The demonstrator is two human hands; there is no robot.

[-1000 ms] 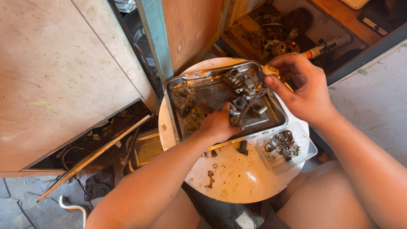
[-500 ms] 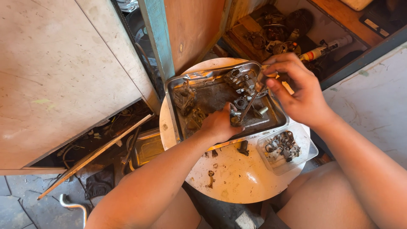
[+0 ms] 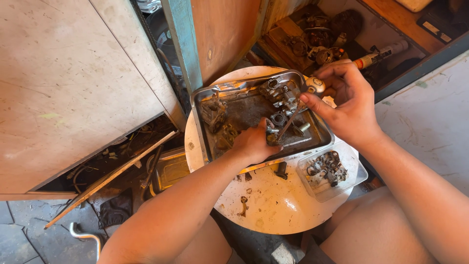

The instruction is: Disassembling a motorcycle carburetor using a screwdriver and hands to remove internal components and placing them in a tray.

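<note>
A dented metal tray (image 3: 205, 98) rests on a round white table (image 3: 278, 205) and holds several greasy metal engine parts. My left hand (image 3: 254, 143) is inside the tray, gripping a small metal assembly (image 3: 274, 128) near its front edge. My right hand (image 3: 344, 102) hovers over the tray's right rim, its fingers pinching the top of a thin metal tool (image 3: 289, 120) that slants down to that assembly. A small round silvery part (image 3: 315, 84) sits by the fingertips of my right hand.
A clear plastic box (image 3: 326, 170) of small rings and fittings sits at the table's right. Loose bits lie on the tabletop. A large wooden board (image 3: 68, 83) stands at the left, an open crate of old parts (image 3: 322, 34) behind, and scrap on the floor (image 3: 112, 176).
My right hand has shifted slightly down and left toward the tray's middle, and the tool now angles onto the assembly. My left hand stays in place.
</note>
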